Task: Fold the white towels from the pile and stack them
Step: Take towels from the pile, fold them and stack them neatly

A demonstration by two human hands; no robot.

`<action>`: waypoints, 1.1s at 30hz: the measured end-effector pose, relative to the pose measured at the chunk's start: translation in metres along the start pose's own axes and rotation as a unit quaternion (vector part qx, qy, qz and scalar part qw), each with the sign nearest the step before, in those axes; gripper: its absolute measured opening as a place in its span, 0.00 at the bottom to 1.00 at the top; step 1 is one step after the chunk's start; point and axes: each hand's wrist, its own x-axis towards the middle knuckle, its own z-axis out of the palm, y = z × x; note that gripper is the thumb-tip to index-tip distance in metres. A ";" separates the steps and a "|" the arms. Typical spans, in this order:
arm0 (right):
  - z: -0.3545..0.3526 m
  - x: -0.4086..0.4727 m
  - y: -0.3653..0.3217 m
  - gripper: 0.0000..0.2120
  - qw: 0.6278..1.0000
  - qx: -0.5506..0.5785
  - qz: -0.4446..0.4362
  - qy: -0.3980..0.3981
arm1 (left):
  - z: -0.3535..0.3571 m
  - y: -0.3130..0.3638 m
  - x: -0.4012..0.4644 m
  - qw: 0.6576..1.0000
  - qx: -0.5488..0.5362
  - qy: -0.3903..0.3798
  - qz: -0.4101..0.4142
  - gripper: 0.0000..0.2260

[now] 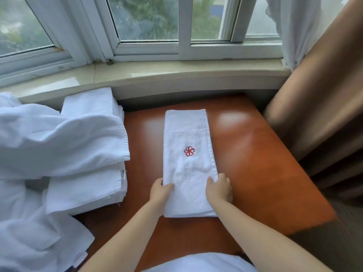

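A white towel (187, 138) folded into a long strip lies lengthwise on the orange-brown table (255, 163), a red embroidered emblem facing up at its middle. My left hand (160, 191) grips the strip's left edge near its near end, thumb on top. My right hand (219, 188) grips the right edge at the same height, fingers curled round it. A stack of folded white towels (86, 185) sits at the table's left. Loose white towels (39, 146) are heaped over and beside that stack.
A pale stone window sill (157, 73) and white window frames run along the back. A brown curtain (318, 107) hangs down the right side, with a white sheer curtain (290, 22) above it. More white cloth (200, 262) lies at the bottom edge.
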 end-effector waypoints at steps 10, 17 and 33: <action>-0.029 -0.011 -0.002 0.12 0.992 0.056 -0.097 0.056 | -0.010 0.001 -0.018 0.996 -0.050 -0.070 -0.013 0.16; -0.032 -0.016 0.003 0.08 0.922 0.304 0.063 -0.230 | -0.025 0.007 -0.018 0.988 0.036 -0.131 -0.071 0.09; -0.022 0.059 -0.026 0.15 0.989 -0.010 -0.069 -0.128 | 0.000 0.060 0.054 0.988 0.156 0.006 0.015 0.16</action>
